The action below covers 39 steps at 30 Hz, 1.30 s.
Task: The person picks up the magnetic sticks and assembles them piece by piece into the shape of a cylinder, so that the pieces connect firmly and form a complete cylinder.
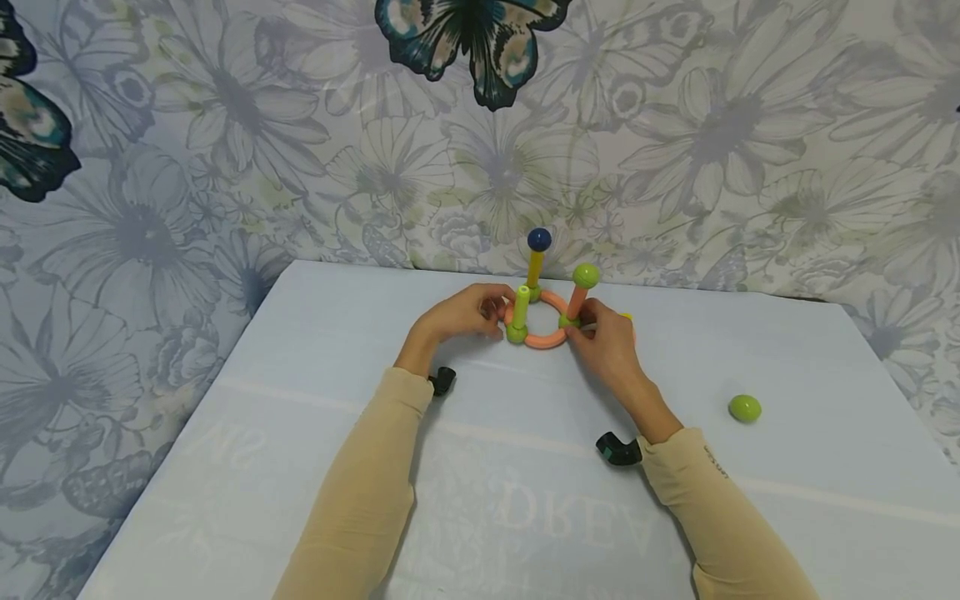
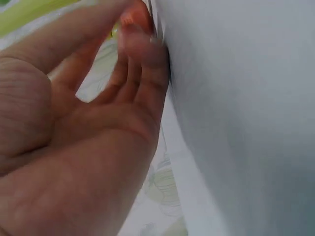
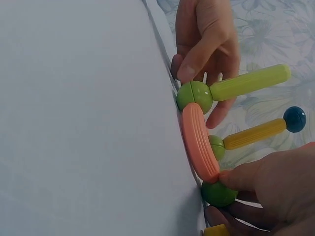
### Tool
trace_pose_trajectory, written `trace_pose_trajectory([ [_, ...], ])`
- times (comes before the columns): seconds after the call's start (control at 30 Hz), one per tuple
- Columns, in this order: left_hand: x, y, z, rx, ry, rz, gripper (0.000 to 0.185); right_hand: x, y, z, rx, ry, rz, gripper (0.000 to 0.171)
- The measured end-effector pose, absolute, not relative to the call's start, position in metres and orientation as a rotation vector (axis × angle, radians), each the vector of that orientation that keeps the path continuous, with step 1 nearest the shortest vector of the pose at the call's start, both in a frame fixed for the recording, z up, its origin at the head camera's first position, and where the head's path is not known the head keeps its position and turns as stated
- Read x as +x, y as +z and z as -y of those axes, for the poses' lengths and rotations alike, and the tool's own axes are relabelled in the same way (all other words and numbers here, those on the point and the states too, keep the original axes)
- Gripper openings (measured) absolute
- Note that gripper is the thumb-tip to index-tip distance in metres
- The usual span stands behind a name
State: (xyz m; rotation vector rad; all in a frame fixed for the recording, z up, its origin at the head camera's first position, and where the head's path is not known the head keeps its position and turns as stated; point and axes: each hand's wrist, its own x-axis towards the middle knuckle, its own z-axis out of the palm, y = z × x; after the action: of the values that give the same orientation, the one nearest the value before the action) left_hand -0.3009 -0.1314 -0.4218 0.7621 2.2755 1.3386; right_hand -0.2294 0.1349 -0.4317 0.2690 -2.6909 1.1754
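Note:
On the white table lies a ring of orange curved rods (image 1: 546,341) joined by green balls (image 1: 516,334). From it rise a lime green rod (image 3: 251,82), a yellow rod (image 1: 535,271) topped by a blue ball (image 1: 539,240), and an orange rod (image 1: 577,302) topped by a green ball (image 1: 586,276). At the ring's left side, my left hand (image 1: 468,312) pinches an orange curved piece (image 2: 140,17), partly hidden by the fingers. My right hand (image 1: 609,343) grips the green connector ball (image 3: 219,193) at the ring's right side with thumb and fingers.
A loose green ball (image 1: 745,408) lies on the table to the right. Just beyond my right hand a yellow piece (image 3: 216,230) shows partly. Behind the table's far edge hangs a floral wall covering (image 1: 510,167) with butterfly decorations (image 1: 476,42).

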Motion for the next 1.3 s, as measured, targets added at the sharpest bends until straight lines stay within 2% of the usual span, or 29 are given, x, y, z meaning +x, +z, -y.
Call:
trace_pose_trajectory([
  [0.3, -0.298, -0.418, 0.125, 0.816, 1.107, -2.486, 0.036, -0.232, -0.434, -0.134, 0.289, 1.128, 2.577, 0.033],
  [0.73, -0.297, -0.425, 0.117, 0.856, 1.21, -2.395, 0.027, -0.218, -0.403, -0.162, 0.212, 1.162, 2.588, 0.028],
  [1.13, -0.291, -0.418, 0.11, 0.825, 1.146, -2.445, 0.021, -0.165, -0.391, -0.245, 0.178, 0.941, 2.635, 0.033],
  [1.3, -0.291, -0.42, 0.111, 0.799, 1.144, -2.449, 0.023, -0.149, -0.386, -0.291, 0.109, 0.83, 2.827, 0.048],
])
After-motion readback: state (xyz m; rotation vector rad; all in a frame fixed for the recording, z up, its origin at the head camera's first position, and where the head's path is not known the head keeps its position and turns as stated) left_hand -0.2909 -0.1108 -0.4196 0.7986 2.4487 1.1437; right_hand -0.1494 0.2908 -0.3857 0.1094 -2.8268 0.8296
